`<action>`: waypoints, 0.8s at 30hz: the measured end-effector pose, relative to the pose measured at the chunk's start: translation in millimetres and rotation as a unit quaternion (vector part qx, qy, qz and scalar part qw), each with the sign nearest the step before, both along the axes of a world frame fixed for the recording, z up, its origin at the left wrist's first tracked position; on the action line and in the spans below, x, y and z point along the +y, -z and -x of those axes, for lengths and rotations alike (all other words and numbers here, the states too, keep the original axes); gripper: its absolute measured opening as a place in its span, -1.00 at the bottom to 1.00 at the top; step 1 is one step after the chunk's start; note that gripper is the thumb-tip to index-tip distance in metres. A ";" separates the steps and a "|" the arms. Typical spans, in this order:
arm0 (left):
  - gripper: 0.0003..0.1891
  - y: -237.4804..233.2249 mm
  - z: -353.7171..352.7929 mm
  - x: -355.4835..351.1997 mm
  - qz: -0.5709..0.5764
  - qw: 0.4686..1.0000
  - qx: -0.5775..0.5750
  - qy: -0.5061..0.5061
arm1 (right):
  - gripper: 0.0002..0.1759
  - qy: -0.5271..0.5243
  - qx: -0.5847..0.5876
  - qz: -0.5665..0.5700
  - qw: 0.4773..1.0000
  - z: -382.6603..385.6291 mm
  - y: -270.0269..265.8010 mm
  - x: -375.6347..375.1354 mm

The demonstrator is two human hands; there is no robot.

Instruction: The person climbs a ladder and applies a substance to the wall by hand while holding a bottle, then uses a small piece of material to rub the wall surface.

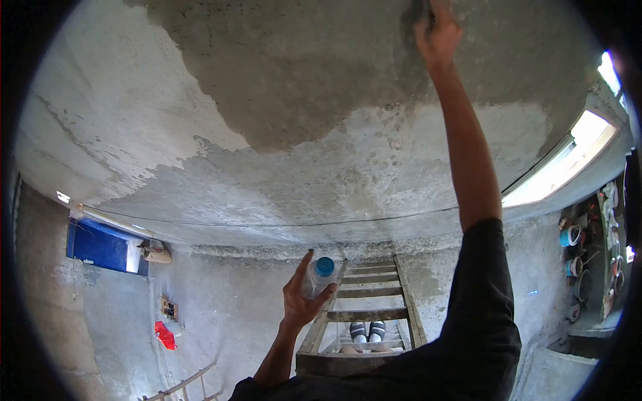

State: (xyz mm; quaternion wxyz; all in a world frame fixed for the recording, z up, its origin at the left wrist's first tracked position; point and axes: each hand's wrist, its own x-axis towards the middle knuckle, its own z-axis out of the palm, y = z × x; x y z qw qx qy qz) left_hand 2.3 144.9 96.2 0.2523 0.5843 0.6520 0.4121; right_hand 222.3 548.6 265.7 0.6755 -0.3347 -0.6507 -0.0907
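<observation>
A small plastic bottle (318, 275) with a blue cap is gripped in the left hand (301, 297), just above the wooden ladder (364, 314). The right hand (438, 30) is pressed up against the damp dark ceiling patch (301, 87), well above the left. Whether anything's clutched in it can't be told tbh.

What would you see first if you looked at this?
A big dark patch spreads over the pale grey ceiling, and the right hand reaches up to it at the top. Lower down, the left hand holds a clear bottle with a blue cap, just above a wooden ladder.
</observation>
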 end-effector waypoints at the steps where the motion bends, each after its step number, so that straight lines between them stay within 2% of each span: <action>1: -0.19 -1.3 0.2 0.5 -0.005 1.000 0.020 0.023 | -0.36 0.028 -0.028 -0.082 0.996 12.5 17.3 12.1; 2: -0.17 -3.7 -1.0 1.4 0.019 0.999 0.026 0.022 | -0.19 0.056 -0.055 -0.164 0.983 26.1 33.8 21.4; 3: -0.17 -5.4 -0.1 3.6 0.013 0.999 0.026 0.020 | -0.22 0.110 -0.185 -0.134 0.967 45.0 48.7 10.4; 4: -0.17 -6.6 -0.6 5.1 0.036 0.999 0.026 0.019 | -0.25 0.163 -0.313 -0.100 0.930 65.3 71.7 -10.1; 5: -0.17 -7.5 -2.1 2.3 0.063 0.998 0.026 0.019 | -0.23 0.019 -0.343 0.048 0.938 84.0 112.7 -19.1; 6: -0.17 -6.7 -2.5 -0.8 0.061 0.998 0.027 0.022 | -0.21 -0.115 -0.391 0.081 0.909 93.9 156.7 -26.7; 7: -0.17 -4.7 -2.0 -1.3 0.071 0.996 0.049 0.020 | -0.20 -0.187 -0.416 0.102 0.884 102.1 213.8 -35.9; 8: -0.17 -4.5 -1.1 -3.1 0.080 0.994 0.070 0.016 | -0.20 -0.269 -0.426 0.182 0.844 98.4 245.8 -63.1; 9: -0.17 -6.5 1.8 -6.8 0.071 0.995 0.071 0.017 | -0.28 -0.332 -0.383 0.248 0.825 98.8 285.6 -89.1; 10: -0.18 -8.0 5.5 -11.4 0.118 0.986 0.114 0.030 | -0.33 -0.311 -0.336 0.277 0.845 94.4 295.9 -135.1; 11: -0.19 -8.8 8.6 -14.6 0.164 0.973 0.155 0.042 | -0.41 -0.263 -0.288 0.424 0.817 88.7 290.7 -181.3; 12: -0.18 -7.2 12.3 -17.8 0.199 0.960 0.191 0.046 | -0.50 -0.282 -0.165 0.481 0.814 84.4 312.8 -210.2; 13: -0.18 -1.7 15.5 -23.3 0.196 0.962 0.186 0.047 | -0.57 -0.302 -0.133 0.574 0.749 75.5 325.4 -234.9; 14: -0.18 5.7 19.6 -25.8 0.228 0.935 0.262 0.075 | -0.59 -0.356 0.073 0.672 0.645 68.0 330.9 -262.0; 15: -0.18 10.6 20.9 -29.3 0.261 0.899 0.337 0.101 | -0.61 -0.386 0.275 0.727 0.497 60.8 333.3 -288.8; 16: -0.19 14.0 20.2 -30.6 0.291 0.876 0.368 0.114 | -0.62 -0.392 0.316 0.738 0.449 51.1 333.3 -308.4; 17: -0.19 13.7 16.3 -32.4 0.288 0.877 0.366 0.118 | -0.63 -0.396 0.358 0.745 0.400 40.5 334.0 -325.1; 19: -0.21 13.0 8.1 -36.7 0.296 0.832 0.440 0.162 | -0.64 -0.386 0.353 0.750 0.406 29.7 347.9 -352.5; 21: -0.26 18.0 2.8 -42.2 0.256 0.830 0.460 0.182 | -0.65 -0.377 0.347 0.754 0.411 23.6 342.2 -366.3; 23: -0.31 22.6 -3.5 -45.8 0.217 0.826 0.479 0.200 | -0.68 -0.331 0.389 0.773 0.377 19.0 334.8 -376.4; 24: -0.35 24.3 -8.2 -46.6 0.185 0.826 0.489 0.209 | -0.68 -0.328 0.391 0.773 0.377 18.3 334.5 -380.7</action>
